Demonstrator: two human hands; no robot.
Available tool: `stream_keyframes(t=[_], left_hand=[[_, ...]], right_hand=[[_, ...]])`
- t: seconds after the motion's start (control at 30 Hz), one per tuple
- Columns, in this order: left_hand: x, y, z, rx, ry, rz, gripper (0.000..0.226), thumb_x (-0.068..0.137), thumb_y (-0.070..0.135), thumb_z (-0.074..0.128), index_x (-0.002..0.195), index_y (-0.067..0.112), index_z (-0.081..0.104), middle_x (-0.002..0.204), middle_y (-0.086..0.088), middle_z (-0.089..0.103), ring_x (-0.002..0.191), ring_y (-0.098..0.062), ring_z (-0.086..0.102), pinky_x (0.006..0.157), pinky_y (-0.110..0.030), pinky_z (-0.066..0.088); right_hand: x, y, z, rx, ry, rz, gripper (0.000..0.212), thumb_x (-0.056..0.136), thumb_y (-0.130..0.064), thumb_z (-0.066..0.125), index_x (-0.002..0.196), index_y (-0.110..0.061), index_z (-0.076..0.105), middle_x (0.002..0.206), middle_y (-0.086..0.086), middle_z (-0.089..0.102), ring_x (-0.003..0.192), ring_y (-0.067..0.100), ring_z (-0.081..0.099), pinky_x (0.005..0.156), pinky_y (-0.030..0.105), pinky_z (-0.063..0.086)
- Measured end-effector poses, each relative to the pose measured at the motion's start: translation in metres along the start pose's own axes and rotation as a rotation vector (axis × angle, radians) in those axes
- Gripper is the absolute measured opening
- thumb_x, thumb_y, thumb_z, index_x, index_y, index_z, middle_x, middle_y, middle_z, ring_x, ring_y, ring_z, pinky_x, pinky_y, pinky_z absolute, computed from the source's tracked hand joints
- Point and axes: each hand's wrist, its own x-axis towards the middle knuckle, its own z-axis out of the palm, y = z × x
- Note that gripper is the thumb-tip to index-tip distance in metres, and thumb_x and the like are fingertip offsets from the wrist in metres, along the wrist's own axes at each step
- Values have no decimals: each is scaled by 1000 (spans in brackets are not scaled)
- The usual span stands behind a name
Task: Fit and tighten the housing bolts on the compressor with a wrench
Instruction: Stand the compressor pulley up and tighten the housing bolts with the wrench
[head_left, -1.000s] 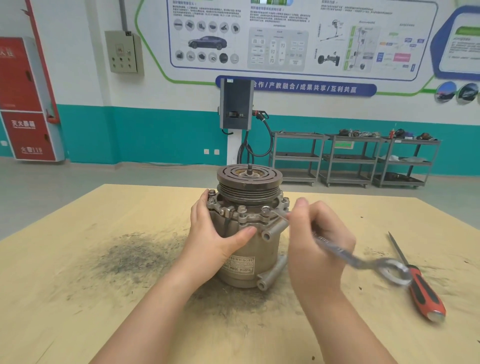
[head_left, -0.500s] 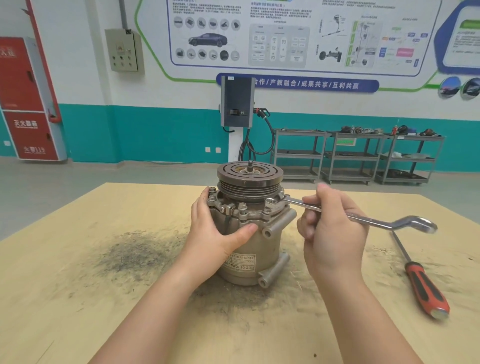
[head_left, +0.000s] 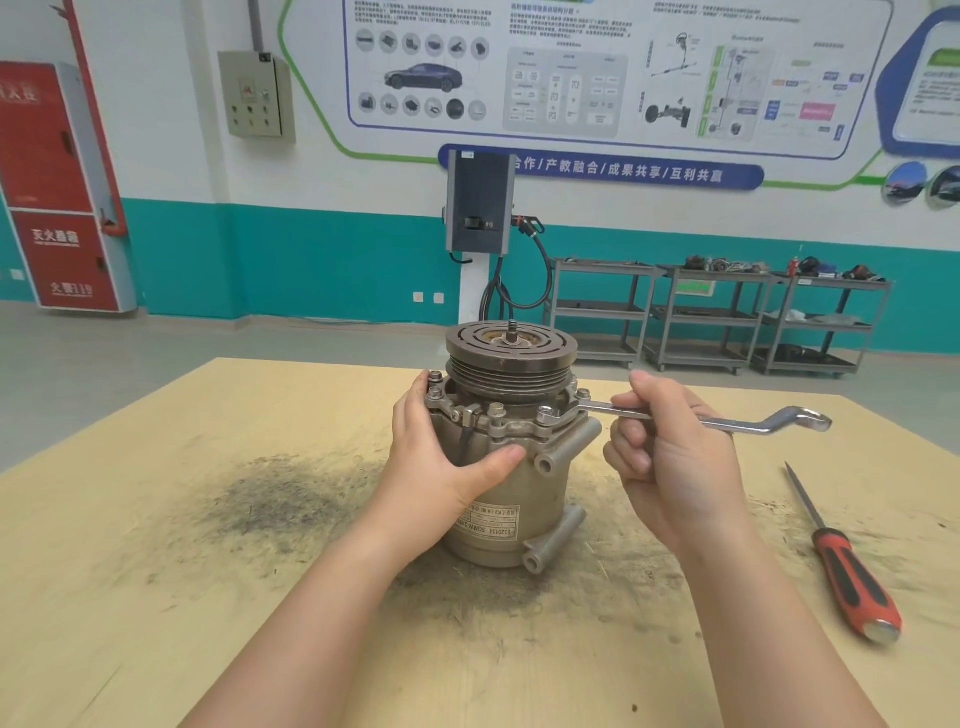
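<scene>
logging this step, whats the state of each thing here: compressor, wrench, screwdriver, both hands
compressor: upright on the table, pulley on top
wrench: near level, ring end seated on a flange bolt, free end pointing right
screwdriver: lying flat on the table, untouched
left hand: gripping the compressor body
right hand: holding the wrench shaft

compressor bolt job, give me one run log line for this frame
left hand steadies compressor | right hand grips wrench | ring end on flange bolt | screwdriver idle on table
</scene>
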Motion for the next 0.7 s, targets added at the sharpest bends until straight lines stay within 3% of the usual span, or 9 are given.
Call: stream_keyframes(t=[0.17, 0.27, 0.43, 0.53, 0.63, 0.7], left_hand=[[0, 2, 0, 6, -9, 0, 133, 47, 82, 69, 154, 44, 0, 152, 29, 12, 140, 0, 22, 111, -27, 25], [0, 2, -1, 5, -13, 1, 133, 47, 82, 69, 154, 44, 0, 152, 30, 12, 142, -2, 23, 115, -30, 26], [0, 3, 0, 0, -4, 7, 134, 47, 81, 69, 154, 43, 0, 151, 29, 13, 141, -1, 23, 113, -27, 25], [0, 1, 1, -1, 10, 17, 132, 48, 81, 71, 154, 42, 1, 152, 26, 15, 141, -1, 24, 112, -26, 25], [0, 0, 1, 7, 17, 20, 131, 48, 81, 71, 154, 43, 3, 151, 25, 16, 142, -3, 26, 113, -27, 27], [0, 0, 1, 10, 19, 18, 132, 47, 81, 70, 154, 42, 3, 151, 26, 17, 139, 0, 26, 111, -26, 27]], right_hand=[[-3, 3, 4, -59, 7, -96, 46, 96, -6, 53, 52, -13, 65, 40, 3, 39, 32, 11, 27, 39, 18, 22], [-7, 7, 6, -103, 100, -149, 46, 95, -7, 54, 50, -14, 64, 40, 1, 40, 34, 12, 28, 41, 20, 22], [-36, 23, 23, -517, 114, -659, 43, 89, -23, 55, 53, 0, 51, 46, -6, 42, 43, 6, 37, 46, 17, 32], [-48, 34, 36, -717, 70, -877, 42, 92, -20, 54, 53, -8, 45, 46, -2, 39, 41, 14, 35, 39, 32, 32], [-52, 38, 44, -739, 113, -863, 41, 94, -26, 54, 56, -10, 48, 48, -2, 42, 42, 13, 38, 39, 32, 34], [-50, 33, 41, -584, 100, -787, 36, 94, -28, 54, 60, -16, 53, 50, -2, 48, 44, 6, 42, 42, 21, 37]])
